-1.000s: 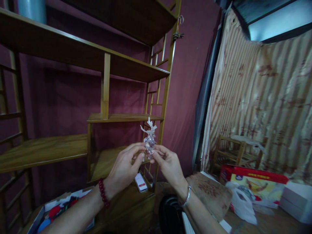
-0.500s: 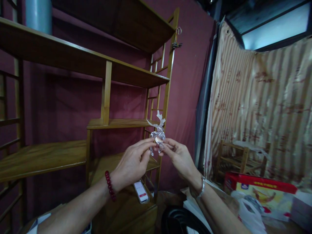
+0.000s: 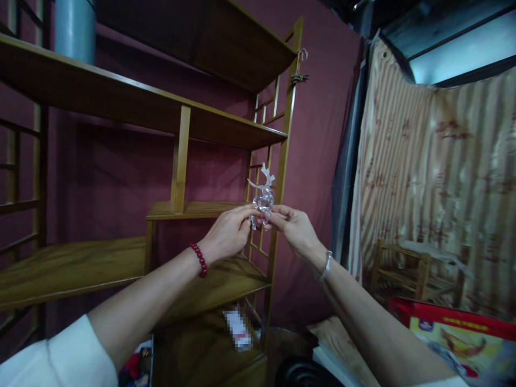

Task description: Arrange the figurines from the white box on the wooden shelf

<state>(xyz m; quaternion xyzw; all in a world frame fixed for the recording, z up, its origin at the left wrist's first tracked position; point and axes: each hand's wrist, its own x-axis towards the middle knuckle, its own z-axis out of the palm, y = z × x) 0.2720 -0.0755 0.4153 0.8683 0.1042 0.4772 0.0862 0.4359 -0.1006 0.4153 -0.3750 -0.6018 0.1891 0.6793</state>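
Note:
A clear deer figurine (image 3: 264, 202) with branching antlers stands upright between my two hands, in front of the wooden shelf unit (image 3: 183, 161). My left hand (image 3: 229, 230), a red bead bracelet (image 3: 199, 259) at its wrist, pinches the figurine low on its left side. From the right, the fingertips of my right hand (image 3: 296, 228) close on its lower right part. A silver bangle (image 3: 326, 265) circles that wrist. My fingers hide some of the figurine's legs.
A phone (image 3: 238, 329), its screen blurred, lies on a low shelf. A blue-grey cylinder (image 3: 74, 32) stands on the upper left shelf. At the right are a striped curtain (image 3: 447, 161), a small wooden rack (image 3: 419, 269) and a red and yellow box (image 3: 459, 336).
Both hands have risen and reached farther forward with the figurine between them. The view has shifted slightly, so the shelves appear a little to the right and lower.

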